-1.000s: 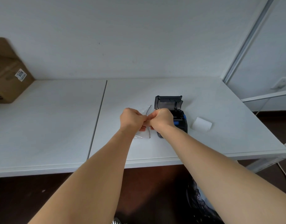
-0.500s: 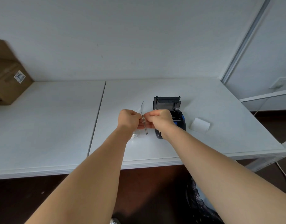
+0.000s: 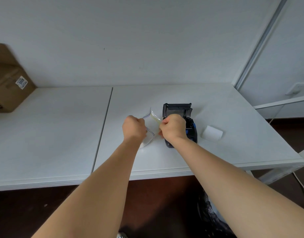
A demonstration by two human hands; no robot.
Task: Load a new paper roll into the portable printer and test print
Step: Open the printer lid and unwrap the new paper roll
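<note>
Clear plastic bag (image 3: 150, 127) stretches between our left hand (image 3: 134, 128) and right hand (image 3: 172, 129), both pinching its mouth just beside the open printer (image 3: 179, 115) mid-table; we pull evenly apart, sparing the roll, presumably inside.

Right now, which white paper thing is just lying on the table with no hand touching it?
The white paper roll right of the printer.

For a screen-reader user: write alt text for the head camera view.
Two hands, left hand and right hand, pull open a clear plastic bag above a white table. Beside them sit a black printer, lid open, and a white paper roll.
</note>
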